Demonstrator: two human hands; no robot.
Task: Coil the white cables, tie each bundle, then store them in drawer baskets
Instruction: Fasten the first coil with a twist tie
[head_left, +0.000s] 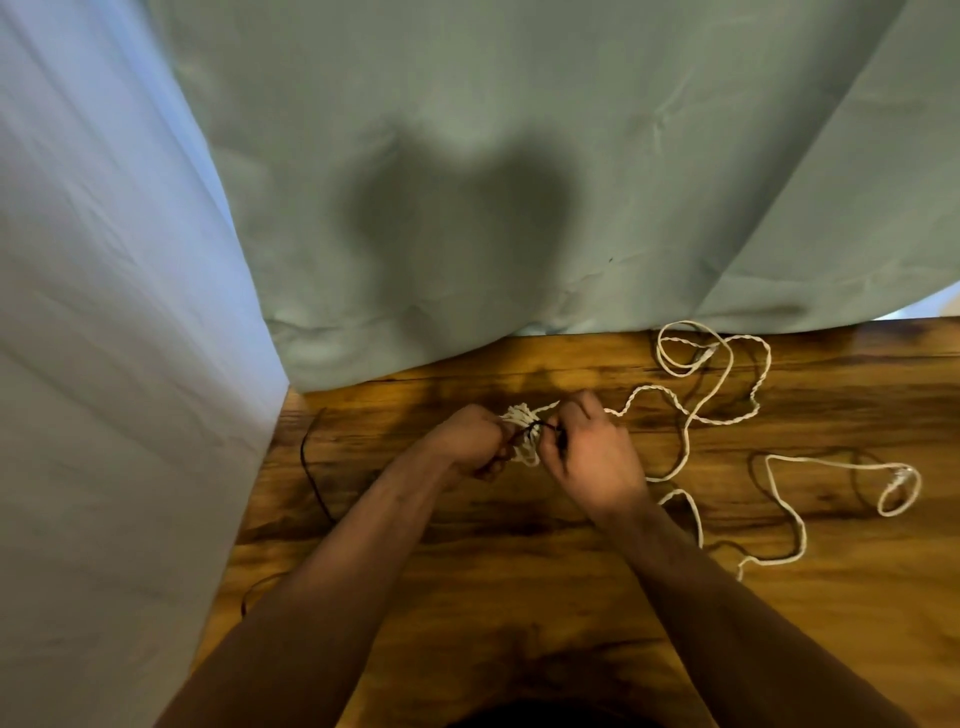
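On either side of the small coiled white cable bundle (521, 434), my hands close in: the left hand (470, 441) curls round its left end, and the right hand (587, 452) pinches the black tie (537, 427) crossing its middle. I judge this is the tying step, and next the tie needs drawing snug and knotting without the loops springing apart. Right of the bundle, loose white cable (727, 410) sprawls over the surface (519, 571), not yet coiled.

Left hand (470, 441), right hand (592, 457) bare; forearms (332, 571) bare up to frame edge
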